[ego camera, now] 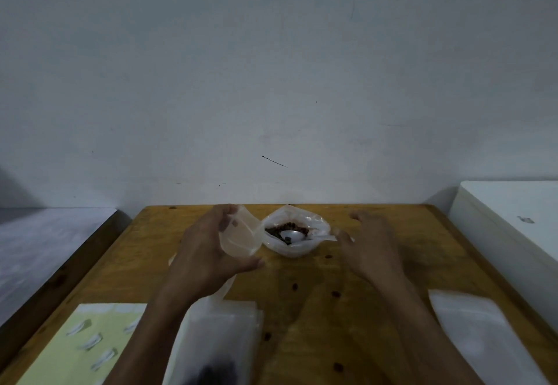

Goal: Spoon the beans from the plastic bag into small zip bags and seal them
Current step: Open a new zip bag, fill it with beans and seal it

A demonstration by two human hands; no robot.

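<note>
1. The left hand (208,251) gripped a small clear zip bag (240,232), raised beside the crumpled clear plastic bag of brown beans (294,232) at the wooden table's (392,248) far edge.
2. A white plastic spoon (294,236) lay in the beans.
3. The right hand (370,245), fingers loosely spread, hovered near the spoon's handle.
4. Loose beans (295,286) dotted the table; flat bags (223,333) lay nearer.

Plastic bag (294,244) open, beans (276,230) inside — small zip bag (238,235) empty, upright.

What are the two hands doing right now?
Left hand: holding a small zip bag.
Right hand: open, holding nothing, reaching toward the spoon in the beans.
</note>
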